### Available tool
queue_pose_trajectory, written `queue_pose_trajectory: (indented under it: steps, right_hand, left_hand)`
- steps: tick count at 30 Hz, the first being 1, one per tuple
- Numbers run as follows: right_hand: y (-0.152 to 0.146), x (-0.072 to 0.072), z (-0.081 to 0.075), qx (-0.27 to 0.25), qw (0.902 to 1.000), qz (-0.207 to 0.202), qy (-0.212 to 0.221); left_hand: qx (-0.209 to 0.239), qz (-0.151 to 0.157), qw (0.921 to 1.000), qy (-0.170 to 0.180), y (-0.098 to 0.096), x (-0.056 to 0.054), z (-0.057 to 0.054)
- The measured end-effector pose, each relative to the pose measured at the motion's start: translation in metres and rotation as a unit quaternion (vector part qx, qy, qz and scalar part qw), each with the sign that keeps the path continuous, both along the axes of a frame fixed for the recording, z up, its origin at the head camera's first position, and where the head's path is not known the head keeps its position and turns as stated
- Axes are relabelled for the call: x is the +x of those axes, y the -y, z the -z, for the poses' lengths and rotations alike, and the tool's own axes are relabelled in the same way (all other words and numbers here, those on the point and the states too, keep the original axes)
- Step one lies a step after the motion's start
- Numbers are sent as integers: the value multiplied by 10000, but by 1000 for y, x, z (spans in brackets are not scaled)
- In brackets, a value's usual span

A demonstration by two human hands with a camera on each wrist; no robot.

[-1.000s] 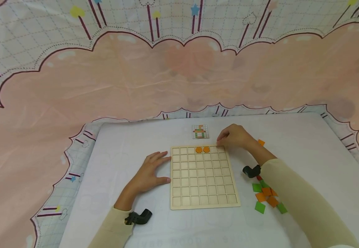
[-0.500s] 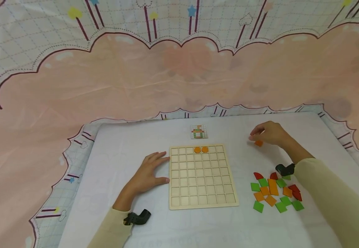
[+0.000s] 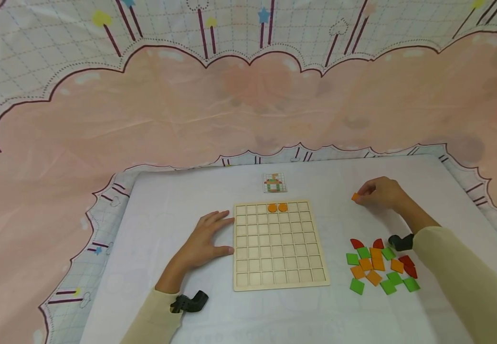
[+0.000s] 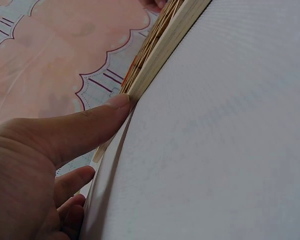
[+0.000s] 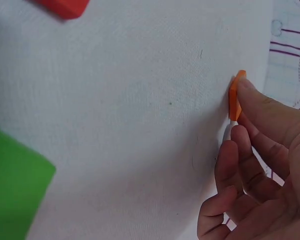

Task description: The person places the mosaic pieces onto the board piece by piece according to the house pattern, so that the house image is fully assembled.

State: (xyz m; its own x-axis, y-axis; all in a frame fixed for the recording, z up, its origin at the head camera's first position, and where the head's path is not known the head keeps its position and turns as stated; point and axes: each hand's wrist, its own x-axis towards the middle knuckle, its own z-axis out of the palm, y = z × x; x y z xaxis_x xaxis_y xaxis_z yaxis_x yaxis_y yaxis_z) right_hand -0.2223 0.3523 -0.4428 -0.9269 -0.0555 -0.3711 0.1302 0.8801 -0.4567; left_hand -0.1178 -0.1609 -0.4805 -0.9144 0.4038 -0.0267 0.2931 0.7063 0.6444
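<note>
Flat orange tile (image 3: 354, 196) just pinched by the right hand (image 3: 381, 192), right of frame!
Piece seemingly secured for use; pale wooden gridded board (image 3: 279, 249), lower centre, touched by spread left hand (image 3: 202, 243).

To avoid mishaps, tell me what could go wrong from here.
The orange piece sticks out past the right grip, so it may slip. The left grip touches the board at its edge and could nudge it, perhaps shifting the two orange discs. The right sleeve might brush the loose pieces beside it.
</note>
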Motion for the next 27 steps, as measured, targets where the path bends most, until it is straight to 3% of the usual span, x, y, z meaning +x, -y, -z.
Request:
queue_pose_trajectory:
  steps: [12,27]
  right_hand:
    - [12,5,-1,-252,9993,-147,-212]
    - [99,1,-5,-1016,9902,-854,-429]
  left_hand:
    - [40,-12,10000,13,0,0,-1]
    - [111,20,9999,22,1,0,0]
